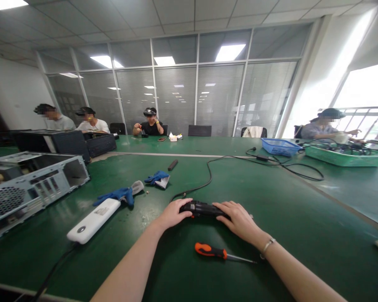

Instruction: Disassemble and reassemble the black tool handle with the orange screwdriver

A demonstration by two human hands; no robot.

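Note:
A long black device [204,209], shaped like a slim hand tool, lies sideways on the green table. Its exact kind does not show clearly. My left hand [174,213] is wrapped around its left end, the thumb along the near side. At the other end, my right hand [237,218] grips it with fingers over the top, hiding that part. A black cable [209,172] runs from behind my left hand toward the back right. Closer to me lies an orange-and-black screwdriver [210,251], its tip pointing right toward my bracelet wrist.
Left are a white power bank-like block [94,221] with a cord, blue gloves [116,195] and an open metal computer case [38,184]. A dark bar [173,165] lies farther back. Blue [280,147] and green [343,157] baskets stand right. Several people sit around the table.

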